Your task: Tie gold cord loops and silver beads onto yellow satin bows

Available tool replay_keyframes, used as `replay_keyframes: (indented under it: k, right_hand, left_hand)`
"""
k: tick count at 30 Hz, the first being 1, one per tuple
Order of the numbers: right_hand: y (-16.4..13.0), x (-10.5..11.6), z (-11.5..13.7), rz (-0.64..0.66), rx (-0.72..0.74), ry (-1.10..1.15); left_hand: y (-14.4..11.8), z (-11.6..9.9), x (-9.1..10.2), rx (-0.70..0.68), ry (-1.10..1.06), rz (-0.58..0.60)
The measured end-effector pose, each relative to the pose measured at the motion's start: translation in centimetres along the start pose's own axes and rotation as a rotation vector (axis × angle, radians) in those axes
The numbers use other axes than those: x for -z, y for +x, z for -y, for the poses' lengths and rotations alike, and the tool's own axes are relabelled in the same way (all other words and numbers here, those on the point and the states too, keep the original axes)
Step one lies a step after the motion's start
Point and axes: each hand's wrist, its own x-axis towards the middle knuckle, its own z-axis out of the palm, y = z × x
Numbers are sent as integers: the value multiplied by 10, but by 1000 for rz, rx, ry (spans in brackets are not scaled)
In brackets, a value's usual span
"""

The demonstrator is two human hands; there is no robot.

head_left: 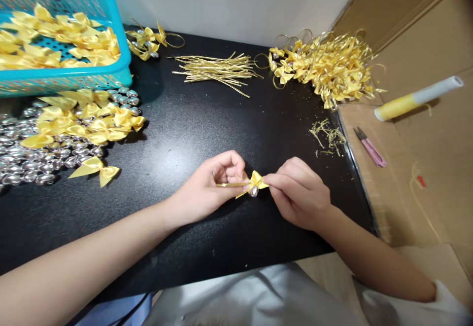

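— So what did we have in our hands?

— We pinched a yellow bow between both. Our left hand closed its fingers on a gold tie running out from the bow, and our right hand gripped the bow's other side with thumb and forefinger. A small silver bead hung just under the bow.

— And where was that?

— Just above the black table, near its front edge. Loose bows lay on silver beads at our left, below a blue basket. Cut ties and finished pieces lay at the far edge; pink snips rested on cardboard at our right.
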Motion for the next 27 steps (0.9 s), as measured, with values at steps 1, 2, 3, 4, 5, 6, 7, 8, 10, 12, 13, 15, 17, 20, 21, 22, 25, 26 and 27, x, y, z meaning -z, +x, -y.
replay_keyframes:
  k: [1,2,3,4,5,6,7,8,10,12,13,15,17,20,21,22,25,26,27]
  right_hand:
    - [-1,0,0,-2,-5,3]
    - [-1,-1,0,-4,-8,5]
    - [-2,-1,0,-6,-12,6]
    - [-2,-2,0,-8,-15,8]
    - [-2,-2,0,-10,-16,11]
    - [-3,-3,0,-13,-16,15]
    - [-3,-3,0,-17,-14,20]
    - [-2,-3,0,-22,-12,27]
    - [-2,-4,0,-30,-18,36]
    - [0,-5,1,-37,-44,37]
    - [1,-5,1,-40,-62,39]
    - [2,-6,2,-49,-101,50]
    - [3,-7,3,-65,-130,70]
    - [4,-10,4,-92,-156,97]
    - [5,-10,5,-100,-159,105]
    - [5,-11,5,-106,-160,111]
    - [5,-12,5,-118,-159,125]
    - [5,-12,5,-120,-160,130]
    - [5,-12,5,-122,-161,136]
  left_hand:
    - [0,0,0,1,-3,-4]
    - [0,-1,0,1,-4,-4]
    - [0,-1,0,3,-4,-5]
    - [0,-1,0,2,-5,-4]
    - [0,-1,0,-1,-5,-2]
    - [0,-1,1,-6,-6,2]
    - [0,-1,1,-12,-7,6]
    - [-1,0,1,-16,-5,7]
    - [-1,0,0,-22,4,-6]
    - [-1,1,-1,-24,7,-37]
    - [-1,1,-2,-26,3,-52]
    - [-2,2,-3,-28,-10,-71]
    - [-2,2,-3,-29,-20,-76]
    - [-2,2,-4,-33,-27,-77]
    - [-2,2,-4,-36,-30,-75]
    - [-2,2,-4,-38,-33,-73]
    - [-1,2,-3,-38,-42,-62]
    - [-1,3,-3,-37,-44,-62]
    - [-1,3,-3,-37,-47,-61]
